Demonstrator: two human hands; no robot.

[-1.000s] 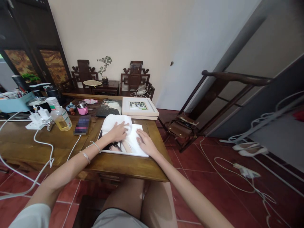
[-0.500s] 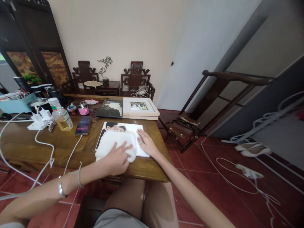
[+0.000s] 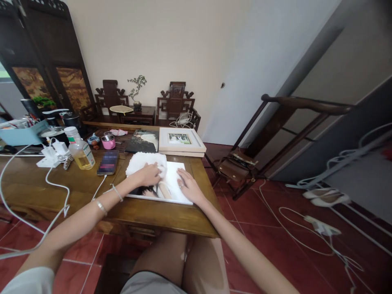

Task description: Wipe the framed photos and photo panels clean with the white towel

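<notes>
A photo panel (image 3: 174, 192) with a white background lies on the wooden table in front of me. My left hand (image 3: 149, 174) grips a fluffy white cloth (image 3: 138, 161) and presses it against the far left part of the panel, covering much of the picture there. Bracelets circle the left wrist. My right hand (image 3: 190, 188) rests flat on the panel's right edge, fingers stretched out, with a ring on one finger.
Behind the panel lie a dark photo panel (image 3: 141, 141) and white framed pictures (image 3: 197, 143). To the left are a phone (image 3: 108, 162) on a cable, a bottle (image 3: 81, 152), a pink cup (image 3: 108, 142) and a power strip (image 3: 45, 162). A wooden chair (image 3: 275, 126) holds a brown bag (image 3: 235, 169).
My left hand has slid the cloth away from me, from the panel's near left part to its far left. The near part of the picture now shows. My right hand has stayed in place.
</notes>
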